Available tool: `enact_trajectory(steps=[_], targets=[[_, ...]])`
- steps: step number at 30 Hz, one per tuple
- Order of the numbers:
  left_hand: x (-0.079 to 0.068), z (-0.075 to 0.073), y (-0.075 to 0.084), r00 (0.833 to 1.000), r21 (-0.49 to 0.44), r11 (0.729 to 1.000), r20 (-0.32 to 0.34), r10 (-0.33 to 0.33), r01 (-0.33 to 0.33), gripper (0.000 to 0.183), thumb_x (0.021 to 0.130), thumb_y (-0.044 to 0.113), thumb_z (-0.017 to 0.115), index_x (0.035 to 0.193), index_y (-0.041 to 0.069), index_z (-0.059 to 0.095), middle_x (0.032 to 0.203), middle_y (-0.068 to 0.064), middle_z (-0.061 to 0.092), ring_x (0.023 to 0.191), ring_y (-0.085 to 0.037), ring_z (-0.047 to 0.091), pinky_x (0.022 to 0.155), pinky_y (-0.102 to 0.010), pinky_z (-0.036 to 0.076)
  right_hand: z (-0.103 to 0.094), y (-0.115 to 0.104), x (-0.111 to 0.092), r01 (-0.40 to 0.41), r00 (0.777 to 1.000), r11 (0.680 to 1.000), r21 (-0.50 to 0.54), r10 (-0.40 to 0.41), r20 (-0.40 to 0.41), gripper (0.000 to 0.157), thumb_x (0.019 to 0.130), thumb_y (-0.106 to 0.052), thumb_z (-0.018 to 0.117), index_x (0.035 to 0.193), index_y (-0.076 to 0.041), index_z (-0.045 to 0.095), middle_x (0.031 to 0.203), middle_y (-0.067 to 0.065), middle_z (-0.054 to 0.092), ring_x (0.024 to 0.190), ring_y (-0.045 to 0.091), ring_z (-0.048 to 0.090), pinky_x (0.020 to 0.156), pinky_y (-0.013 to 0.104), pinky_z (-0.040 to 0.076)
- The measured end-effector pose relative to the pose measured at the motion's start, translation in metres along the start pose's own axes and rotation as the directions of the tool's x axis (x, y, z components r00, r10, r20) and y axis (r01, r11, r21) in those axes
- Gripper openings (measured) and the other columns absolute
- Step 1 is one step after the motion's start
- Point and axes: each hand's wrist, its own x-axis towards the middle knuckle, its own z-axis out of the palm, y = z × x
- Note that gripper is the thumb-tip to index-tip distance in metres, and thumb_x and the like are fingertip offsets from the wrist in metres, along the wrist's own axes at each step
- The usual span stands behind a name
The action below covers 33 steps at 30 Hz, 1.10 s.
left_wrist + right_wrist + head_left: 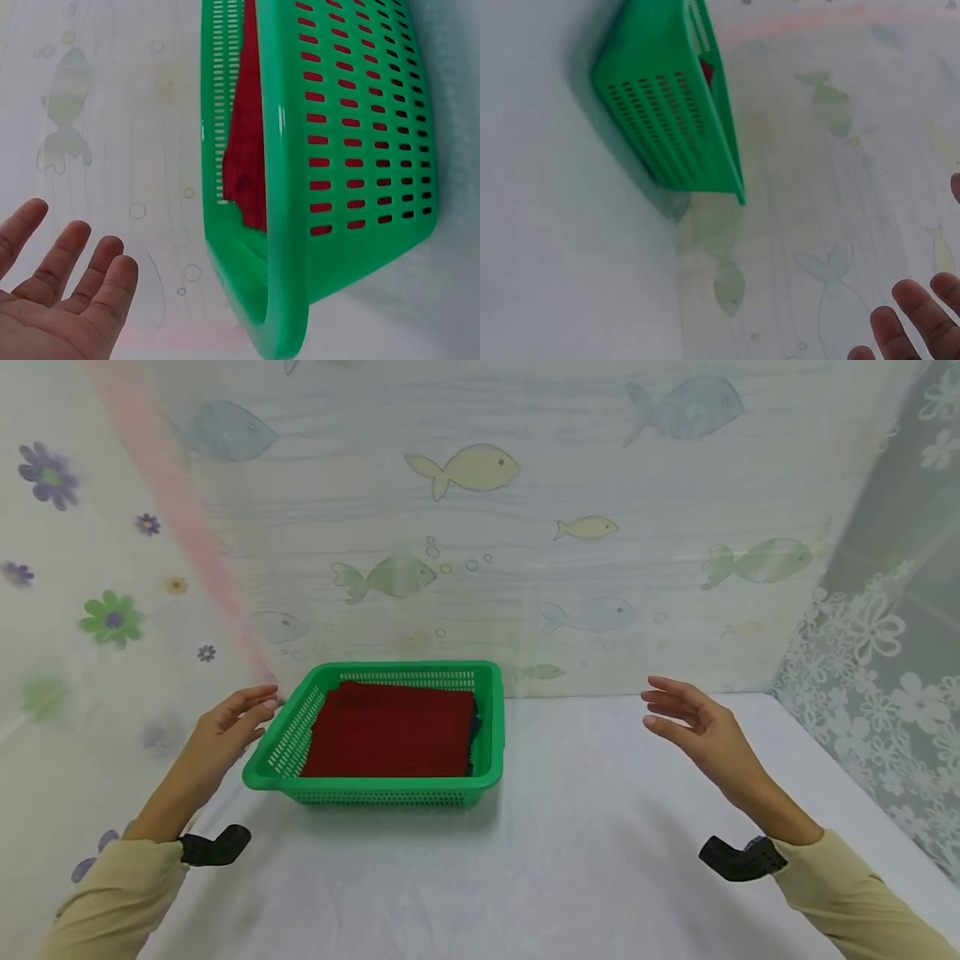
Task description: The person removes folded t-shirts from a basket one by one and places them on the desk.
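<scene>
A green plastic basket [491, 727] with slotted walls stands on the white table, left of the middle in the head view. Inside it lies a dark red folded cloth [393, 731], with a strip of dark blue cloth [476, 727] showing at its right edge. My left hand [228, 727] hovers just beside the basket's left rim, fingers relaxed and holding nothing. Off to the right, my right hand [693, 727] hangs above the table, well apart from the basket, its fingers loosely bent around nothing. In the left wrist view the red cloth [247, 150] shows through the basket's slots.
The white table [570, 827] reaches back to a curtain [517, 552] printed with fish. A flowered sheet [112, 693] hangs on the left, and a grey panel with white lace flowers [877, 693] borders the right. Black straps circle both wrists.
</scene>
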Motion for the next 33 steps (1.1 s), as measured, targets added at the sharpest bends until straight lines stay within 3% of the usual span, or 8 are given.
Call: enact_trajectory(steps=[3,11,17,27,33], targets=[[0.002,0.001,0.000,1.000,-0.064,0.998,0.009,-0.006,0.006,0.048,0.094,0.036,0.039,0.134,0.008,0.036,0.124,-0.002,0.043,0.105,-0.006,0.045,0.081,-0.016,0.041,0.006,-0.002,0.004,-0.015,1.000,0.999,0.041,0.015,0.002,0.048,0.087,-0.025,0.058,0.132,-0.019,0.041,0.122,0.004,0.049,0.108,0.017,0.049,0.081,0.018,0.041],[0.010,0.005,0.001,0.997,-0.198,0.977,0.051,-0.066,0.075,0.045,0.092,0.033,0.046,0.130,0.011,0.041,0.119,0.002,0.045,0.101,-0.009,0.047,0.082,-0.020,0.042,0.021,-0.011,0.016,-0.054,0.998,0.976,0.210,0.050,0.026,0.050,0.087,-0.022,0.059,0.131,-0.010,0.040,0.122,0.010,0.049,0.104,0.016,0.052,0.083,0.023,0.043],[0.018,0.009,0.000,0.991,-0.171,0.978,0.075,-0.111,0.122,0.054,0.090,0.039,0.047,0.133,0.008,0.036,0.121,-0.002,0.043,0.102,-0.010,0.046,0.088,-0.032,0.040,0.032,-0.018,0.026,-0.106,0.994,0.936,0.336,0.093,0.054,0.049,0.086,-0.019,0.060,0.130,-0.008,0.041,0.119,0.009,0.051,0.104,0.017,0.052,0.083,0.028,0.043],[0.025,0.011,-0.003,0.973,-0.187,0.959,0.128,-0.191,0.213,0.059,0.087,0.042,0.051,0.132,0.007,0.034,0.126,-0.011,0.037,0.106,-0.014,0.043,0.092,-0.046,0.034,0.056,-0.023,0.032,-0.173,0.984,0.909,0.379,0.144,0.104,0.049,0.084,-0.023,0.062,0.127,-0.009,0.043,0.118,0.009,0.052,0.106,0.021,0.051,0.087,0.036,0.041],[0.028,0.011,-0.004,0.969,-0.160,0.959,0.120,-0.216,0.233,0.060,0.086,0.043,0.052,0.131,0.006,0.035,0.127,-0.015,0.037,0.104,-0.015,0.045,0.089,-0.042,0.038,0.073,-0.027,0.036,-0.176,0.983,0.905,0.387,0.141,0.116,0.049,0.083,-0.023,0.063,0.126,-0.010,0.044,0.118,0.010,0.052,0.105,0.022,0.052,0.086,0.037,0.041]])
